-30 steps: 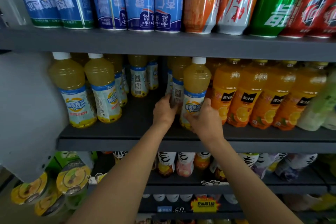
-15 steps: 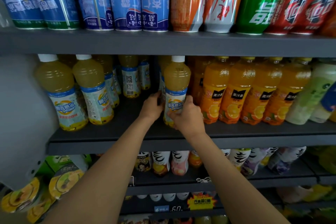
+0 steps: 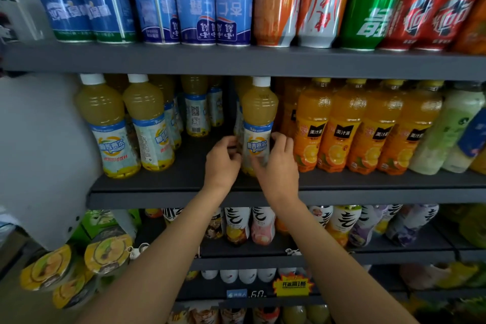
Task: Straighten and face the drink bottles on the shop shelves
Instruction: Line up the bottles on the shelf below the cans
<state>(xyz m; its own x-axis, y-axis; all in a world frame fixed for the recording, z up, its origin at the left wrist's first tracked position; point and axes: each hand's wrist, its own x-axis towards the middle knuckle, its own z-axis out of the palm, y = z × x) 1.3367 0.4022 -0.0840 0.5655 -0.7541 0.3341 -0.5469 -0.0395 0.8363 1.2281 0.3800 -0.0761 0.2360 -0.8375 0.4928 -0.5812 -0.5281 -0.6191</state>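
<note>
Yellow juice fills the white-capped bottle (image 3: 259, 123), upright on the dark middle shelf (image 3: 168, 198), just left of the orange juice bottles (image 3: 342, 126). The left hand (image 3: 223, 163) and right hand (image 3: 277, 166) curl their fingers round its lower label from either side.

Both arms reaching forward; left hand (image 3: 223, 160), right hand (image 3: 278, 166) curled, gripping.
</note>
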